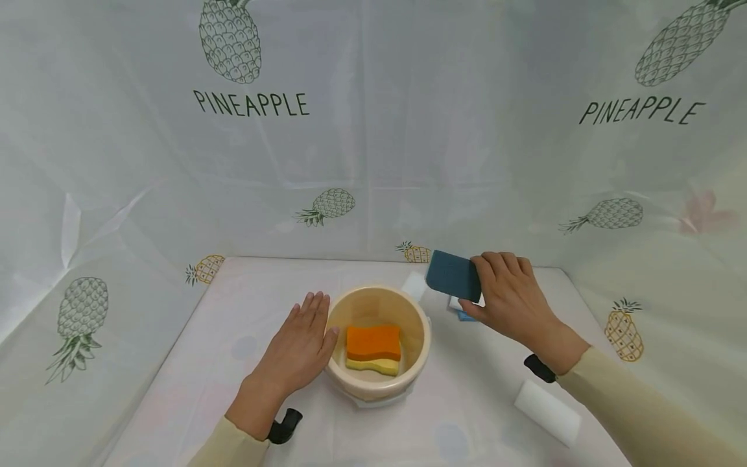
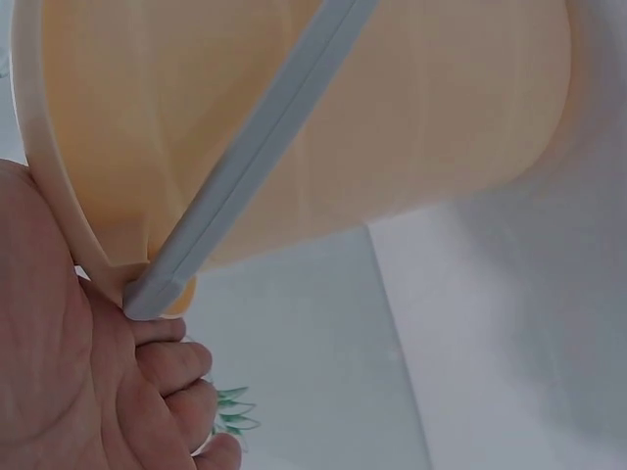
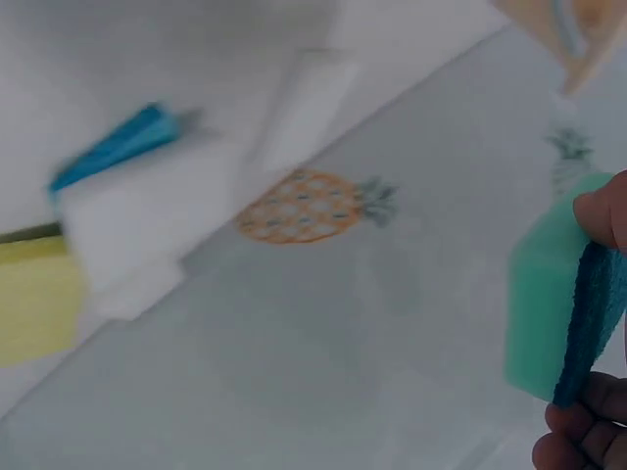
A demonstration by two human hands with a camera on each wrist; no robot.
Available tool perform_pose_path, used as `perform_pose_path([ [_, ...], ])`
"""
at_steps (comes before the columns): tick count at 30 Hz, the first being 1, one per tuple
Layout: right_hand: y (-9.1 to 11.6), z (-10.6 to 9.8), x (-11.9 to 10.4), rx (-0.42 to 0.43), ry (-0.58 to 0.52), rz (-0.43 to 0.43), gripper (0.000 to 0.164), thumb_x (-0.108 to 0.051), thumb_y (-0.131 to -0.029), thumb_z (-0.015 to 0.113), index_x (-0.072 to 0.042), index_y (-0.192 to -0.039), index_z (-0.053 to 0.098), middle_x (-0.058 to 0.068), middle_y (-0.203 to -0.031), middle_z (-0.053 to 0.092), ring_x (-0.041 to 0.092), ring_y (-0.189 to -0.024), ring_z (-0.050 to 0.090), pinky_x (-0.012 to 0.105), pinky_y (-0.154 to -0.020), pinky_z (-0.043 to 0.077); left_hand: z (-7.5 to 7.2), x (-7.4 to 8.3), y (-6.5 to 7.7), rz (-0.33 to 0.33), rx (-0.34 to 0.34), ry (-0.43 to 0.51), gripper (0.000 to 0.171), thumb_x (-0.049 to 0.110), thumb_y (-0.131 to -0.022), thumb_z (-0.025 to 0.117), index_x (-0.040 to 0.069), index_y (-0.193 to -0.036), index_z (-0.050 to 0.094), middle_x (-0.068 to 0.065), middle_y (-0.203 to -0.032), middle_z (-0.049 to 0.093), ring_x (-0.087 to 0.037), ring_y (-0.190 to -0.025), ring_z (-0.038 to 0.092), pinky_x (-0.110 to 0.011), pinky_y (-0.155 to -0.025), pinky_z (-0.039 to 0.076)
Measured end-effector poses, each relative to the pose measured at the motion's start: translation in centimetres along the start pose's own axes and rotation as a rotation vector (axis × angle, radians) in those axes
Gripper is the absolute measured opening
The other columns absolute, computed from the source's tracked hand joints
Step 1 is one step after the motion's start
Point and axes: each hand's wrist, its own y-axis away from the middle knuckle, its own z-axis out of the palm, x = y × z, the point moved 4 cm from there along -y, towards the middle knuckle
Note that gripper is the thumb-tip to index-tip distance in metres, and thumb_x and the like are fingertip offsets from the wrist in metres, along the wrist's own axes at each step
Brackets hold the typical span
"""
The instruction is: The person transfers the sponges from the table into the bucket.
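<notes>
With twelve o'clock straight away from the body in the head view: pinched between thumb and fingers of the right hand (image 1: 510,298), a dark-blue-and-green sponge (image 1: 452,275), held near its three o'clock end and apparently raised off the white table (image 1: 478,389). At nine o'clock from those fingertips, therefore, long axis running roughly from ten to four, dark face toward the head camera, pale green foam showing in the right wrist view. From there to the cream bucket (image 1: 376,392), a line toward eight o'clock, with a gap between and no contact; reckoned from the bucket, at two o'clock, just outside the rim. Nearer to the bucket, at its nine o'clock side: the left hand (image 1: 300,350), fingers straight and pressed together, laid against the rim, pinching nothing, close by the hinge of the grey handle (image 2: 265,147) in the left wrist view. Inside the bucket, an orange-and-yellow sponge (image 1: 373,347), long axis from nine to three, so not quite parallel with the held one. At five o'clock from the held sponge, partly hidden, some blue and white items (image 1: 467,316), too blurred in the right wrist view to name. At four o'clock from the bucket, well apart, a white roll (image 1: 547,412).
</notes>
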Motion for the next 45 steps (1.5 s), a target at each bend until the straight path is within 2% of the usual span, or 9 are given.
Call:
perform_pose_path([
  [4,-2.3,-0.8,-2.4,-0.031,-0.035,-0.004,0.084,-0.056,-0.078,0.083,0.006,-0.129,0.058,0.024,-0.120,0.062,0.043,-0.105,0.057,0.055,-0.083,0.048,-0.1,0.1,-0.1,0.001,0.001,-0.006,0.070,0.039,-0.113,0.043,-0.006,-0.164,0.027,-0.024,-0.171,0.029,-0.039,-0.161,0.023,-0.057,-0.131,0.021],
  [8,-3.9,-0.8,-5.0,-0.083,-0.070,-0.020,0.082,-0.060,-0.081,0.081,0.001,-0.131,0.059,0.019,-0.123,0.063,0.038,-0.109,0.057,0.052,-0.089,0.048,-0.1,0.2,0.0,0.001,0.005,-0.004,0.069,0.038,-0.113,0.043,-0.006,-0.163,0.028,-0.024,-0.171,0.029,-0.039,-0.161,0.023,-0.057,-0.131,0.021],
  [14,-5.3,0.3,-8.8,-0.144,-0.114,-0.105,0.075,-0.062,-0.084,0.076,-0.002,-0.128,0.062,0.012,-0.121,0.063,0.031,-0.107,0.055,0.045,-0.087,0.046,0.0,0.1,0.0,-0.018,-0.002,-0.006,0.069,0.039,-0.113,0.043,-0.005,-0.164,0.027,-0.022,-0.172,0.028,-0.038,-0.162,0.022,-0.056,-0.132,0.020],
  [18,-5.6,1.2,-10.4,-0.194,-0.131,-0.141,0.071,-0.061,-0.085,0.075,-0.004,-0.126,0.063,0.009,-0.118,0.064,0.027,-0.104,0.053,0.041,-0.086,0.043,0.0,0.2,0.0,-0.022,-0.006,-0.018,0.069,0.039,-0.113,0.042,-0.004,-0.164,0.027,-0.021,-0.172,0.028,-0.038,-0.162,0.021,-0.056,-0.132,0.019],
  [24,-5.8,2.2,-11.6,-0.270,-0.166,-0.169,0.069,-0.058,-0.084,0.080,-0.005,-0.125,0.064,0.008,-0.116,0.065,0.026,-0.102,0.053,0.040,-0.084,0.041,0.0,0.2,0.0,-0.018,-0.003,-0.028,0.069,0.039,-0.113,0.042,-0.005,-0.164,0.028,-0.022,-0.172,0.029,-0.038,-0.162,0.021,-0.056,-0.132,0.019],
  [33,-5.7,3.6,-12.2,-0.411,-0.155,-0.193,0.071,-0.064,-0.087,0.074,-0.007,-0.129,0.064,0.006,-0.119,0.066,0.024,-0.105,0.053,0.040,-0.084,0.043,0.1,0.1,0.1,-0.016,0.004,-0.017,0.069,0.038,-0.113,0.042,-0.005,-0.164,0.028,-0.022,-0.171,0.029,-0.038,-0.162,0.022,-0.056,-0.132,0.021],
  [45,-6.0,4.6,-13.1,-0.436,-0.096,-0.240,0.073,-0.069,-0.085,0.075,-0.008,-0.124,0.067,0.005,-0.118,0.067,0.024,-0.102,0.053,0.038,-0.083,0.041,0.1,0.2,0.1,-0.015,0.012,0.020,0.068,0.036,-0.112,0.044,-0.006,-0.163,0.028,-0.023,-0.171,0.030,-0.039,-0.161,0.023,-0.056,-0.131,0.021],
])
